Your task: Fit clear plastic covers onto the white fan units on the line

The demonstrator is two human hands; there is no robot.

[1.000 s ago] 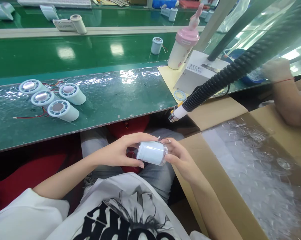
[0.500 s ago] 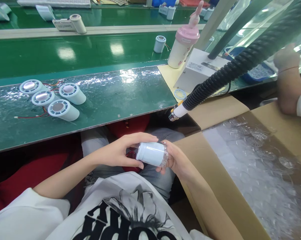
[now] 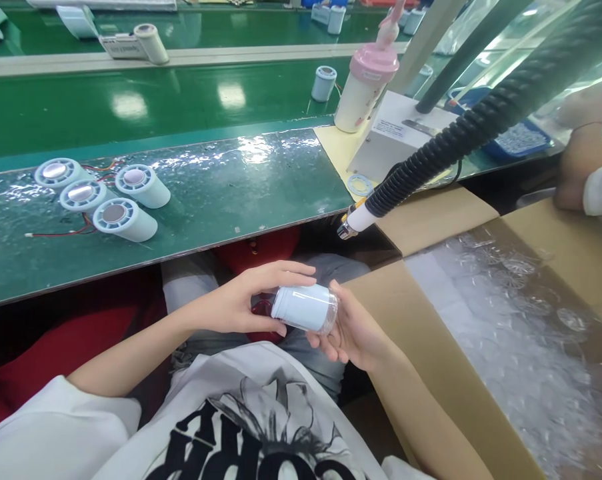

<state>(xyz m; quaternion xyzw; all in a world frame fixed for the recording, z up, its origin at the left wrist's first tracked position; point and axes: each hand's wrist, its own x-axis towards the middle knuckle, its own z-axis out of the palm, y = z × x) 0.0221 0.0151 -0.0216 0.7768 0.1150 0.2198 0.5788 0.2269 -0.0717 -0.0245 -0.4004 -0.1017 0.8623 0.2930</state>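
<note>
Above my lap, a light-blue cylindrical motor housing (image 3: 301, 307) lies nearly sideways inside a clear plastic cover (image 3: 333, 313). My left hand (image 3: 253, 300) grips its left end, thumb below and fingers above. My right hand (image 3: 353, 330) cups the covered right end, with fingers curled underneath. On the bench to the left stand several similar light-blue cylinders (image 3: 125, 220), tilted in my view, with round metal centres and thin red and black wires (image 3: 55, 234).
A black corrugated hose (image 3: 431, 160) with a metal nozzle (image 3: 347, 231) hangs right of my hands. Beside me is a cardboard box (image 3: 425, 327) of clear plastic covers (image 3: 521, 360). A pink-lidded bottle (image 3: 363, 87) stands near the green conveyor (image 3: 181, 100). A co-worker's arm (image 3: 583, 160) is at right.
My right hand has shifted its hold slightly, its fingers now spread further under the covered end. My left hand stays nearly still. The cylinder on the conveyor has moved slightly right.
</note>
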